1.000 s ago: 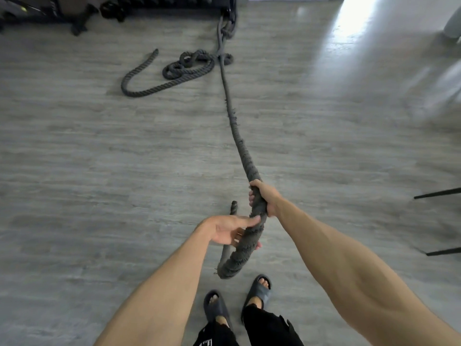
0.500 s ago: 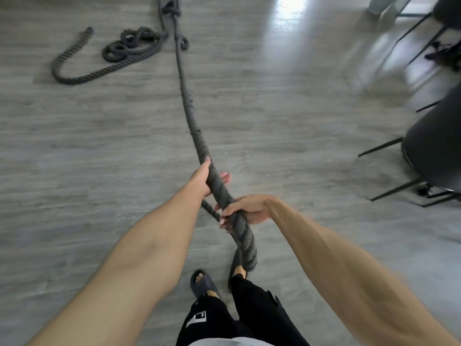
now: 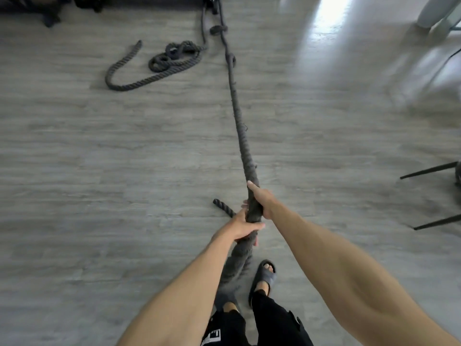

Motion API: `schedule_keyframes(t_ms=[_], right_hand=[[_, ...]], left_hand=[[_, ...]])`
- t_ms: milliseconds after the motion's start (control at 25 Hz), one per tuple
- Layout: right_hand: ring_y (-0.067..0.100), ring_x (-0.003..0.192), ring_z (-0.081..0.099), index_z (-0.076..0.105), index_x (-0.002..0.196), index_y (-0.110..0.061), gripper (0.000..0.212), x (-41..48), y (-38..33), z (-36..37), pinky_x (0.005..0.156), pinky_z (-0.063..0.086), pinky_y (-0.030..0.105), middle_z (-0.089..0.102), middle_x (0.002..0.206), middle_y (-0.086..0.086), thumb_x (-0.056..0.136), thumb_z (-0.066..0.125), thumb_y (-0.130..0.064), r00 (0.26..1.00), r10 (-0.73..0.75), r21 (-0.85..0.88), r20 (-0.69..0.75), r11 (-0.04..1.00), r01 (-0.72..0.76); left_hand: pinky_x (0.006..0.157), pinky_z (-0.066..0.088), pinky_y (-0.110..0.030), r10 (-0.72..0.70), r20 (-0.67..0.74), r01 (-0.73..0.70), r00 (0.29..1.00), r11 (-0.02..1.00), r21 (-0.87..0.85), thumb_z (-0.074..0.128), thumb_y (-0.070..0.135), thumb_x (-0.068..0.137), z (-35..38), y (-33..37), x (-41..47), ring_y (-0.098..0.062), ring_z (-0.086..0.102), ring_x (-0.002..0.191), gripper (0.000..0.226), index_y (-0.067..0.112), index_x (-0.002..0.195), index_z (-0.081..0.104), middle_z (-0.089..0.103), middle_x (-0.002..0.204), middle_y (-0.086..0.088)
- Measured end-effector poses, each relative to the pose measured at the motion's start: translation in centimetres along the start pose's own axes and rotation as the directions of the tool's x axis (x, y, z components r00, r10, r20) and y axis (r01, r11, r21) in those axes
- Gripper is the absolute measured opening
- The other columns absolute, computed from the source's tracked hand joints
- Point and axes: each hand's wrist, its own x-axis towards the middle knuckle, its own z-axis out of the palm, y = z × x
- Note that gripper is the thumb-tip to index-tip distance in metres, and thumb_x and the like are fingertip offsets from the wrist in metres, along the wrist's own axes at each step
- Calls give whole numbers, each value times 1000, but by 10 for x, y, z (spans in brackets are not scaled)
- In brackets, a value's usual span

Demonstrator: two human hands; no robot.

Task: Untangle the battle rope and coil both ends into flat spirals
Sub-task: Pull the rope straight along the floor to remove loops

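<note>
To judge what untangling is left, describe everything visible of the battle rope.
The battle rope is thick, dark grey, of twisted strands. One run stretches taut from the far side to the person, with two small kinks far along it. The right hand grips it, the left hand just behind; below them it sags toward the feet, and an end pokes out leftward. The other run lies on the floor, tangled in loops with a curved tail.
</note>
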Motion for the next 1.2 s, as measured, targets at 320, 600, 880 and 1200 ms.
schedule_keyframes(t_ms=[320,600,880,1200], right_hand=[[31,84,63,56,107,-2,35,-14,-4,-9,103,51,51,65,93,18,93,72,-30,990,62,-250,126,968,-29],[30,139,50,53,140,2,52,-41,58,-18,114,40,46,56,146,17,99,63,-29,639,509,-648,577,761,-21],[33,126,60,49,142,5,42,-19,50,-1,106,50,52,61,138,22,104,48,-12,935,275,-799,225,602,16],[41,109,66,70,110,7,29,182,70,-9,97,54,48,70,114,25,98,49,-8,978,-204,-799,38,581,152]], left_hand=[[104,45,-55,-331,196,272,923,922,274,51,18,101,-87,43,-6,-32,64,102,23,6,120,57,65,107,-16],[71,55,-44,-276,-232,130,933,858,-496,61,37,97,-54,43,37,-29,60,67,33,4,100,55,61,80,-17],[72,59,-46,-176,-434,124,884,982,-146,62,15,94,-83,4,45,-32,62,64,26,-4,110,57,68,89,-26],[92,51,-39,-214,-543,357,812,918,172,61,16,89,-110,-118,211,-35,62,111,39,6,125,51,62,123,-19]])
